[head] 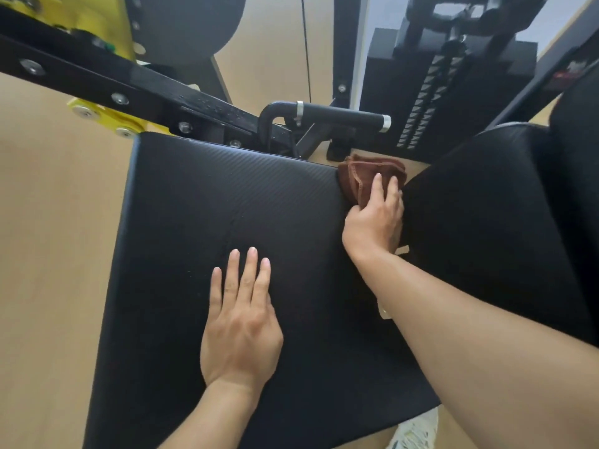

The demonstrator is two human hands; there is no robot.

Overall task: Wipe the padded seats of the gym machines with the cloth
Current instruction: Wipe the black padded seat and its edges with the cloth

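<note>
A large black padded seat (pixel 207 215) fills the middle of the view. My left hand (pixel 241 322) lies flat on it, fingers together and extended, holding nothing. My right hand (pixel 376 218) presses a crumpled brown cloth (pixel 366 173) against the seat's far right corner, in the gap between the seat and a second black pad (pixel 486 222) on the right. Part of the cloth is hidden under my fingers.
A black machine frame with yellow plates (pixel 107 115) runs along the seat's far left edge. A black handle bar (pixel 337 113) and a weight stack (pixel 431 102) stand behind. Tan floor (pixel 48 254) lies to the left. A white shoe (pixel 415 432) shows at the bottom.
</note>
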